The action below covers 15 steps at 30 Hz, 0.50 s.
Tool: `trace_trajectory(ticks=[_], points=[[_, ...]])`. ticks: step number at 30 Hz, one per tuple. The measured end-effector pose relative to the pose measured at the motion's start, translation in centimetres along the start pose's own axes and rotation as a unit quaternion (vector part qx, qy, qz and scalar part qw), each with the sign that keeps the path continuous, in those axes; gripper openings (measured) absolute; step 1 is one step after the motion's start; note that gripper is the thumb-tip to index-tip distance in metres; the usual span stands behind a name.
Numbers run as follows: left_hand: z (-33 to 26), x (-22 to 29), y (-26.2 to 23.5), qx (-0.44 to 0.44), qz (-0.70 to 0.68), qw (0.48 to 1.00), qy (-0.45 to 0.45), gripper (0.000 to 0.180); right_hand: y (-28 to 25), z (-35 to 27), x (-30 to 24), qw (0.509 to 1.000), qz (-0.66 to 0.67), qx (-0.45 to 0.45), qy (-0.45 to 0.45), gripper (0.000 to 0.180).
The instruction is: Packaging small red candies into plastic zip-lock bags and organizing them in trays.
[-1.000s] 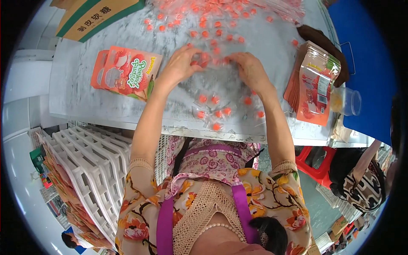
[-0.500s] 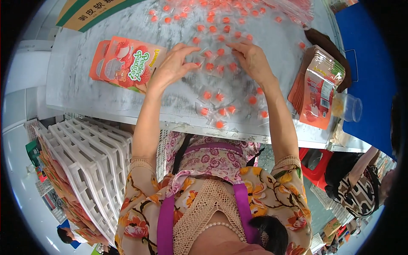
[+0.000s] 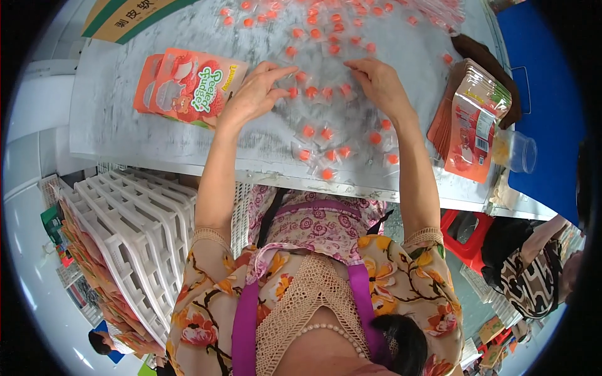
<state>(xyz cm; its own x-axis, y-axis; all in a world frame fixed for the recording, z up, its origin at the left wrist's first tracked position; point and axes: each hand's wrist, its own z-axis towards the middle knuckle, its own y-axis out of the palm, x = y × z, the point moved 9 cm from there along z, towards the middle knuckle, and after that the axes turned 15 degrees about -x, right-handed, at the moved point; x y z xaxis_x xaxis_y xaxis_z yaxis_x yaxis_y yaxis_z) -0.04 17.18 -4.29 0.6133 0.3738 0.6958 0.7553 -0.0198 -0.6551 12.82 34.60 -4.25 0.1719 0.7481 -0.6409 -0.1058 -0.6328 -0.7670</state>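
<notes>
Small red-orange candies in clear wrappers lie between my hands, among them one candy (image 3: 311,92) in a short row. My left hand (image 3: 254,94) rests at the row's left end with thumb and forefinger spread; the thumb tip touches or nearly touches a candy (image 3: 293,92). My right hand (image 3: 381,89) is held over the row's right end, fingers loosely bent and slightly apart, with no candy visible in them. Just below its fingers lies another candy (image 3: 345,91). Nearer the table edge sits a loose cluster of candies (image 3: 327,134).
Pink printed pouches (image 3: 188,88) lie left of my left hand. A stack of similar pouches (image 3: 470,125) stands at the right, beside a clear plastic jar (image 3: 522,151). More wrapped candies (image 3: 338,27) spread across the far table. White plastic crates (image 3: 125,232) stand at lower left; a cardboard box (image 3: 135,17) is far left.
The candies between my hands have shifted from a loose bunch into more of a row. My right hand has moved slightly right and its fingers are farther from the left hand.
</notes>
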Motion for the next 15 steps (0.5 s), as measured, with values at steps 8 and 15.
trace_trajectory(ticks=[8, 15], points=[[0.9, 2.0, 0.8, 0.021, 0.085, 0.995, 0.039, 0.054, 0.9, -1.5, -1.3, 0.999, 0.017, 0.022, -0.038, 0.026], [0.1, 1.1, -1.5, 0.048, -0.013, 0.998, -0.043, 0.046, -0.6, -0.2, -1.5, 0.995, 0.031, 0.089, -0.019, 0.028]])
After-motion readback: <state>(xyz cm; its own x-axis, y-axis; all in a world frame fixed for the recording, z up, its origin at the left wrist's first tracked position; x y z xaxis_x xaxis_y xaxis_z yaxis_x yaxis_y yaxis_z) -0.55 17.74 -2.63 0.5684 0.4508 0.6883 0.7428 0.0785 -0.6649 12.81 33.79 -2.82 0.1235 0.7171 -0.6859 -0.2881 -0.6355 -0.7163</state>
